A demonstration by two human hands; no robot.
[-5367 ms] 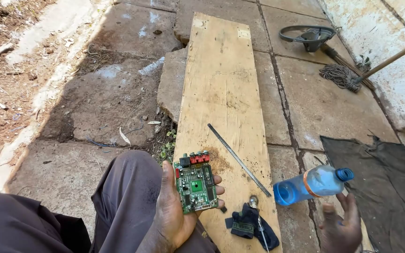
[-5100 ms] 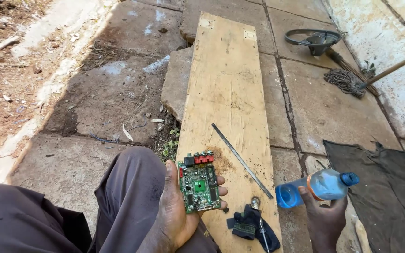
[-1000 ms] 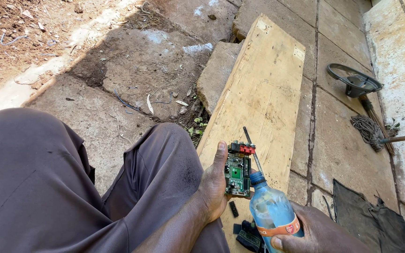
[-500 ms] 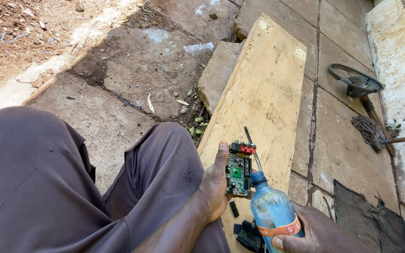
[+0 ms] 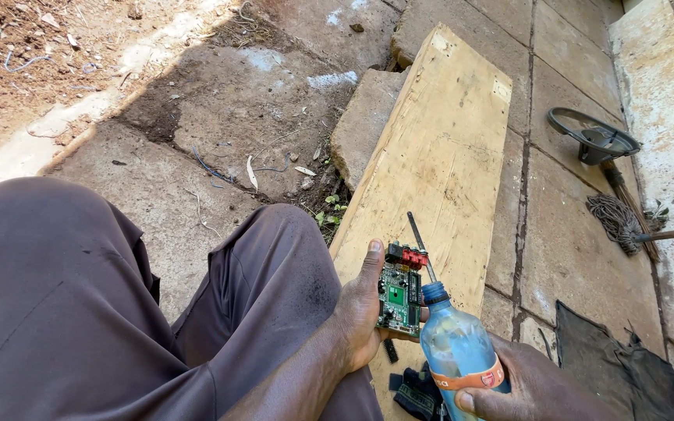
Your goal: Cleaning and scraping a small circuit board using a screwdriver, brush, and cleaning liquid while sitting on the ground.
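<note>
The circuit board [image 5: 399, 300] is glossy green laminate studded with dull black and red plastic parts, while the bottle [image 5: 462, 366] beside it is clear, slightly scuffed plastic with a blue plastic cap and a shiny paper-like label. The plank [image 5: 438, 156] beneath is pale, bare wood, rough-sawn and matt, lying on gritty, cracked concrete slabs [image 5: 579, 249]. The trousers [image 5: 118, 312] are soft, matt brown cloth, and the rag [image 5: 618, 366] is dark, crumpled, dusty fabric.

We sit in an outdoor yard: cracked concrete slabs [image 5: 228, 117], bare dirt [image 5: 33, 54] far left, a wooden plank [image 5: 438, 156] as bench.
</note>
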